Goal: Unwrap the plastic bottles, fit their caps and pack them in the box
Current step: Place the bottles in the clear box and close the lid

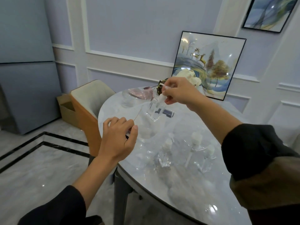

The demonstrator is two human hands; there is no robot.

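The right hand point(178, 92) is raised over the far side of the table point(178, 197), its fingertips pinching a white pump cap point(162, 95). Right under the cap is a clear bottle point(154, 112), tilted, its base at the tabletop. I cannot tell whether the cap is seated on its neck.

The left hand point(117, 138) hovers at the table's near left edge with its fingers curled. Clear plastic wrap point(146, 132) lies just beneath it, but I cannot tell if the fingers actually hold any of it.

Nearer me, three wrapped bottles point(166, 153) lie close together on the marble top in crinkled clear film, each with a white pump head.

At the far end of the table are a small dark bag point(162, 83), something pink point(141, 93) and a cream cloth point(190, 77). A framed picture point(209, 65) leans against the wall behind them.

An orange chair point(87, 111) is pushed up to the table's left side. Behind it, an open cardboard box point(65, 108) stands on the floor, well apart from the bottles.
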